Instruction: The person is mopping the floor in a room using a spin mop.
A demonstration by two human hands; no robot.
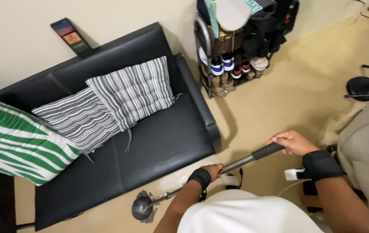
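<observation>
Tan floor (296,103) beside black sofa (158,146), both hands closed around mop handle (236,164), left hand (212,171) lower, right hand (292,142) at grip

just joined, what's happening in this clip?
A person is mopping a beige floor, seen from a head camera looking down. The left hand grips the metal mop handle partway down; the right hand holds its black grip at the top end. The mop head rests on the floor right at the front edge of a black sofa, which carries two grey striped cushions and a green-and-white striped one. A shoe rack stands beside the sofa.
</observation>
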